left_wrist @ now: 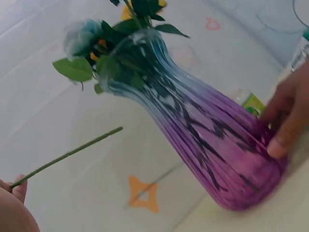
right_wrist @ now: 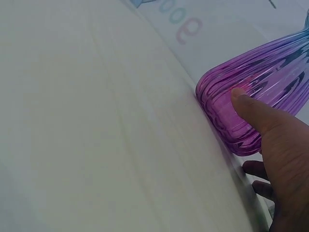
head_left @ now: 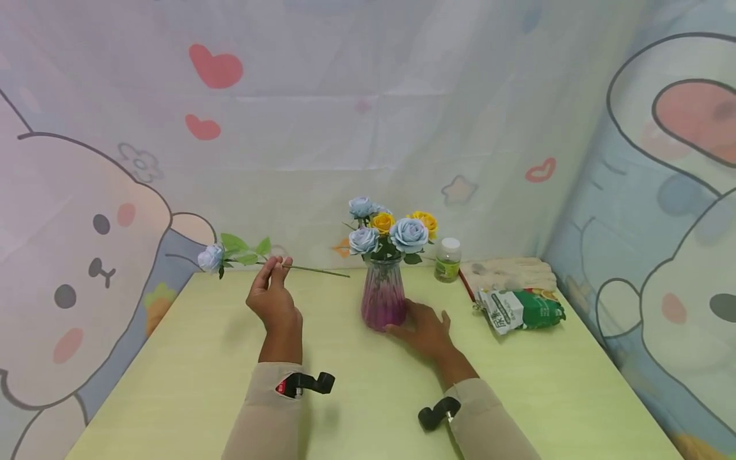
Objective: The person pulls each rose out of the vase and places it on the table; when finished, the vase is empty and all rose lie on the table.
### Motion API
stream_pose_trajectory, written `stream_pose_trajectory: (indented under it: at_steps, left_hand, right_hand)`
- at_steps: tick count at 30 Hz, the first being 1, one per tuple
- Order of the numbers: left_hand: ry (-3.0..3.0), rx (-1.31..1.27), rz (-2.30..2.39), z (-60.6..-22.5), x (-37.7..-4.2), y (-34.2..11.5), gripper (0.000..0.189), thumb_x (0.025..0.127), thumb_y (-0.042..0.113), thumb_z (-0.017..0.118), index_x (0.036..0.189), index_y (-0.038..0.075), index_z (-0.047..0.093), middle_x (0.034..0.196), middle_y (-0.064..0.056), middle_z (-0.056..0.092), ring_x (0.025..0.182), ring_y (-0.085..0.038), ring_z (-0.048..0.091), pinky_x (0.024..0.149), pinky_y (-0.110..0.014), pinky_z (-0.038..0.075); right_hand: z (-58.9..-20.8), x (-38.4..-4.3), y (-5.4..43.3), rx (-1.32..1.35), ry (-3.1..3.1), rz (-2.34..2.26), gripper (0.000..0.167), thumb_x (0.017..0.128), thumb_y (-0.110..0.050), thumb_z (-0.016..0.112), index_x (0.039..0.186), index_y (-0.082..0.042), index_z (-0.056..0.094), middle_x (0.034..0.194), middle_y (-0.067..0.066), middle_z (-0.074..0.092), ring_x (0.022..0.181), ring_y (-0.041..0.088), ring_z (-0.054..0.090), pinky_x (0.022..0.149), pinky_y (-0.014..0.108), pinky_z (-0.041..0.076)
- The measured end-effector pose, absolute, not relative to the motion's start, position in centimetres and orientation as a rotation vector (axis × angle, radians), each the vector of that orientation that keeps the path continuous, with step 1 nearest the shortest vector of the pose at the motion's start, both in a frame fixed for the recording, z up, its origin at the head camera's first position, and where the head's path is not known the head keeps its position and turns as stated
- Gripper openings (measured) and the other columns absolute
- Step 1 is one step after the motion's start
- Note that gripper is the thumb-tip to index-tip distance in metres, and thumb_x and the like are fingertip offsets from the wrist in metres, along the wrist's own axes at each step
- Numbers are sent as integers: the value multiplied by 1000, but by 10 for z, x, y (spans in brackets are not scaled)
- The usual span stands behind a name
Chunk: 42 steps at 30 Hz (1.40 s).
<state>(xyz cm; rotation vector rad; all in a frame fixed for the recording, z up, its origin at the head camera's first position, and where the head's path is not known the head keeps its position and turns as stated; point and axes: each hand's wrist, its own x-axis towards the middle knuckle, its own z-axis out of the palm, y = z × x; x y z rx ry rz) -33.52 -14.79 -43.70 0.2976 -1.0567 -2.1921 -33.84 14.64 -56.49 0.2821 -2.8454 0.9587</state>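
A single blue artificial rose (head_left: 211,257) with green leaves lies nearly level above the table's left side, its stem pinched between the fingertips of my left hand (head_left: 273,305). In the left wrist view the bare end of its stem (left_wrist: 72,153) points towards the vase, a short way from it. The ribbed glass vase (head_left: 382,300), purple below and clear bluish at the neck, stands upright on the table with several blue and yellow roses (head_left: 409,235) in it. My right hand (head_left: 427,332) holds the vase low on its right side, thumb (right_wrist: 256,111) against the glass.
Behind the vase to the right stands a small jar (head_left: 448,260) with a white lid. Beside it lie a red stick-like thing (head_left: 466,285), pale gloves (head_left: 508,275) and a green-and-white packet (head_left: 523,310). A printed cloth (head_left: 322,128) hangs along the pale table's (head_left: 356,390) back edge.
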Motion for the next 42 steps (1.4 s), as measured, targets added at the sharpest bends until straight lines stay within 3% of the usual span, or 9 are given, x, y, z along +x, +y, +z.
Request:
stream_pose_trajectory:
  at_steps: [3,10,16,19,23,28,36,39,42]
  left_hand:
    - [-1144,322,-2224,-448,-334,-154,21,109,4,65,127,-2,75,113,-4,72,94,-10,83,137,-43,28]
    - [-1528,251,-2319,-476,-328,-163,28,111,3,62,136,-7,69,105,4,78,91,-5,82,130,-41,41]
    - [-1862,134,-2321,-498,-328,-161,28,109,2,64,134,-8,71,115,-8,81,88,-5,82,138,-55,23]
    - [-1989,54,-2305,-507,-329,-156,29,108,2,66,133,-12,70,119,-16,81,89,-8,82,137,-58,23]
    - [-2128,13,-2230,-517,-331,-147,29,106,0,66,132,-14,70,120,-18,82,104,-19,82,129,-52,43]
    - [-2283,-59,-2126,-532,-333,-144,27,107,6,67,130,-7,75,120,-13,83,141,-34,65,127,-52,45]
    - [-2430,-166,-1874,-547,-338,-139,22,108,8,68,123,-2,79,116,-14,84,135,-33,68,103,-26,54]
    - [-2454,-161,-1757,-553,-342,-133,19,108,9,68,120,1,81,114,-13,84,130,-35,71,106,-37,57]
    - [-2516,-92,-1601,-559,-347,-125,18,108,15,68,116,11,84,116,-7,85,134,-35,69,121,-56,47]
  right_hand:
    - [-564,-337,146,273,-2845,960,92,94,-77,69,165,-23,51,165,5,57,158,32,49,128,82,6]
    - [-564,-336,145,257,-2848,944,91,94,-76,69,165,-22,51,165,6,57,158,33,49,130,80,7]
    - [-561,-334,145,267,-2845,937,90,95,-75,70,165,-22,52,164,7,59,156,34,51,129,82,9]
    - [-559,-333,146,267,-2836,949,89,95,-73,71,164,-21,53,163,7,60,156,34,51,129,82,8]
    - [-559,-332,145,267,-2831,967,87,96,-72,72,163,-21,53,163,7,60,156,33,51,129,81,7]
    - [-557,-330,144,265,-2827,987,85,96,-68,74,163,-20,54,163,8,60,156,34,51,130,81,6]
    - [-561,-330,144,265,-2830,988,85,96,-69,73,163,-20,54,163,9,60,156,34,50,130,80,6]
    - [-562,-331,144,274,-2836,972,86,96,-69,72,163,-19,54,163,10,59,156,35,50,130,80,7]
    - [-560,-331,144,275,-2834,955,85,96,-69,72,163,-19,54,163,11,60,156,36,51,129,81,9]
